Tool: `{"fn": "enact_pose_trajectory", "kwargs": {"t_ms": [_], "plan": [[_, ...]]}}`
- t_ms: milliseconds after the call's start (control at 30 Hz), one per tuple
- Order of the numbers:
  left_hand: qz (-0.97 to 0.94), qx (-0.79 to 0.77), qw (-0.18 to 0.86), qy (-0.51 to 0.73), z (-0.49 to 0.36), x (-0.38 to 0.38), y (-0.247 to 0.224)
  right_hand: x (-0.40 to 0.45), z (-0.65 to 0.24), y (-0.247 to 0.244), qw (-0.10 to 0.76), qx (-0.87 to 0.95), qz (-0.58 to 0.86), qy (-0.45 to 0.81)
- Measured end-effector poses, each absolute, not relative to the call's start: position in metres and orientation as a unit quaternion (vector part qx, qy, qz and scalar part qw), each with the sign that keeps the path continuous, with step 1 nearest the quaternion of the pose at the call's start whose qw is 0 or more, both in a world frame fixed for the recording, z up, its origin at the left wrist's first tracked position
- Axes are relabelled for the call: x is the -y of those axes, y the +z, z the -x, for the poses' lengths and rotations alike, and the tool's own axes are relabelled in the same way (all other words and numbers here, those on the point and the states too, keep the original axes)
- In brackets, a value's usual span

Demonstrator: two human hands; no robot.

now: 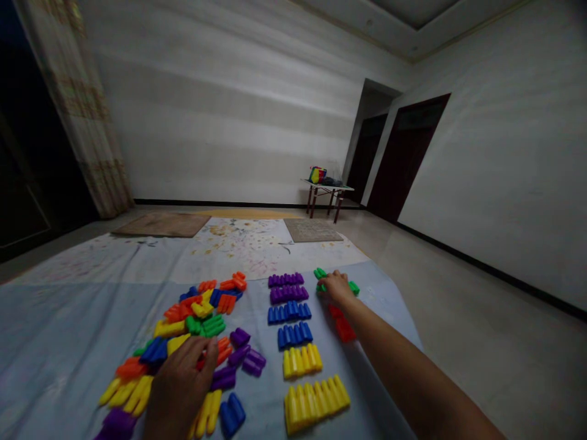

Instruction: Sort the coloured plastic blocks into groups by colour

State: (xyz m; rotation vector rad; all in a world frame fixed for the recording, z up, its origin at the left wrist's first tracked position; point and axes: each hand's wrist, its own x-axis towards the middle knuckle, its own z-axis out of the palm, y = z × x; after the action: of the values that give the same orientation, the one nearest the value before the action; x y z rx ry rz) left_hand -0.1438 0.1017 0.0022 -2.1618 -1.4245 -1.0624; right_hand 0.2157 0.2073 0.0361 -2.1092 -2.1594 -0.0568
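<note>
My left hand [183,379] is over a loose pile of plastic building blocks, fingers curled round an orange block [223,351] that shows past the thumb. Purple blocks [238,356], a green block [206,326], yellow blocks [131,394] and a blue block [232,414] lie around it. My right hand [336,287] is at the far right of the cloth, its fingers closed on a green block [321,286]; another green piece [353,287] shows beside the hand. Red blocks [342,324] lie just under the right forearm, partly hidden.
Sorted rows stand between my hands: purple [288,294], blue [295,335] and yellow [316,400]. Under them is a light-blue cloth [257,397]. Two flat boards [165,224] lie at the far edge. A small table [330,186] is by the wall.
</note>
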Motion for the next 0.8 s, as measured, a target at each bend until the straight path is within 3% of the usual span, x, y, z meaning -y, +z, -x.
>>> {"fn": "enact_pose_trajectory", "kwargs": {"t_ms": [367, 567, 800], "plan": [[0.765, 0.481, 0.227, -0.362, 0.144, -0.104, 0.005, -0.213, -0.278, 0.044, 0.233, 0.563, 0.793, -0.007], [0.776, 0.442, 0.321, -0.315, 0.154, -0.109, -0.007, -0.202, -0.325, 0.027, 0.285, 0.452, 0.845, -0.012], [0.783, 0.477, 0.235, -0.324, 0.163, -0.114, -0.021, -0.194, -0.333, 0.02, 0.302, 0.439, 0.846, 0.0]]}}
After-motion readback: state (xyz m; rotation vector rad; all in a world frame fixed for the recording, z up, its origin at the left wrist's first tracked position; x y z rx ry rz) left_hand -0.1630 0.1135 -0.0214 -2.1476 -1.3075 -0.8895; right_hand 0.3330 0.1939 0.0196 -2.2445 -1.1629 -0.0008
